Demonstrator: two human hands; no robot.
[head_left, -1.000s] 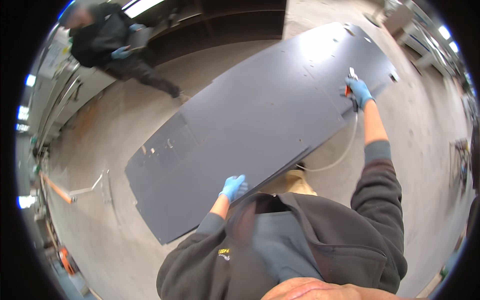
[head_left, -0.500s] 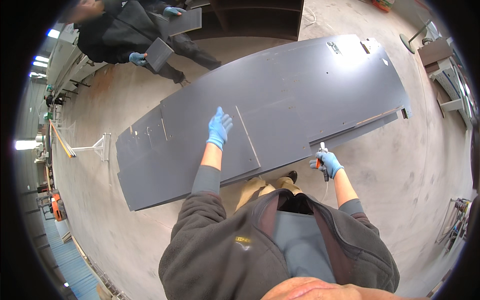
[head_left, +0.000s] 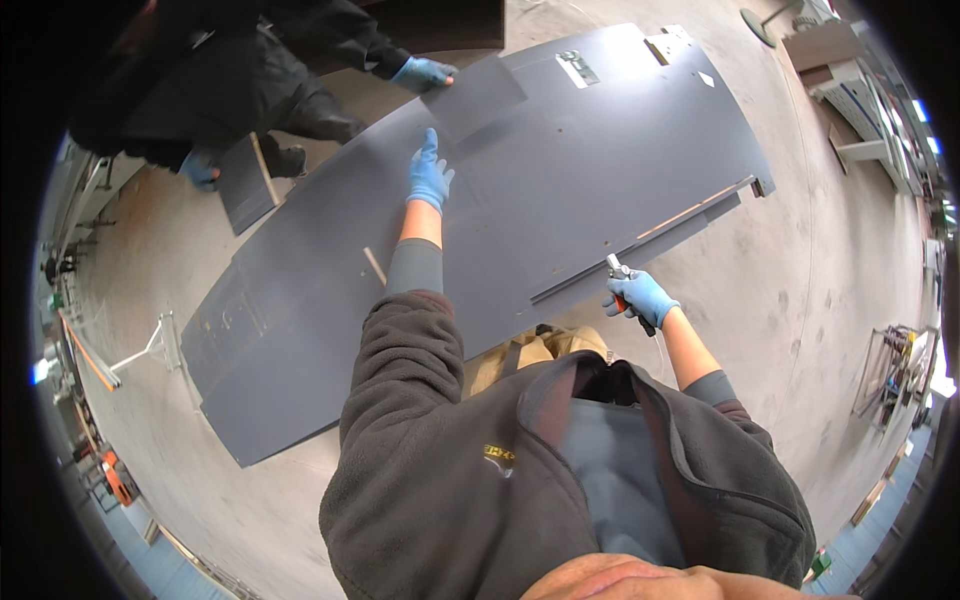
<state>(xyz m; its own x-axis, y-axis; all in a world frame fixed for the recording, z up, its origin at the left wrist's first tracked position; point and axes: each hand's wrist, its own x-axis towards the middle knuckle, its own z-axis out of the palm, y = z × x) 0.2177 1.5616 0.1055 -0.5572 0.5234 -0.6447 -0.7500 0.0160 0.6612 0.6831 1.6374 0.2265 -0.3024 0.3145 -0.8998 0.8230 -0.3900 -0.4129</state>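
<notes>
A stack of large dark grey panels [head_left: 560, 200] lies at a slant before me, its far edge curved. Above the stack my left hand [head_left: 430, 182], in a light blue glove, reaches out open, its fingers extended and holding nothing. Whether it touches the surface I cannot tell. At the near edge my right hand [head_left: 645, 298], also gloved, is closed around an air gun [head_left: 618, 272] with a pale nozzle, an orange part and a thin hose running down. A small grey board [head_left: 475, 97], held by a co-worker's gloved hand [head_left: 425, 75], is over the far edge.
At the far left the co-worker's other hand [head_left: 200, 170] grips a second grey board [head_left: 246, 186] beside the stack. A white metal stand [head_left: 155, 345] is on the concrete floor at left. Shelving with white pieces [head_left: 870, 120] stands far right, and a rack [head_left: 895, 370] lower right.
The co-worker has come closer and brought one board over the panels, the other down beside them. My view has shifted; my left hand stays extended and my right keeps the air gun.
</notes>
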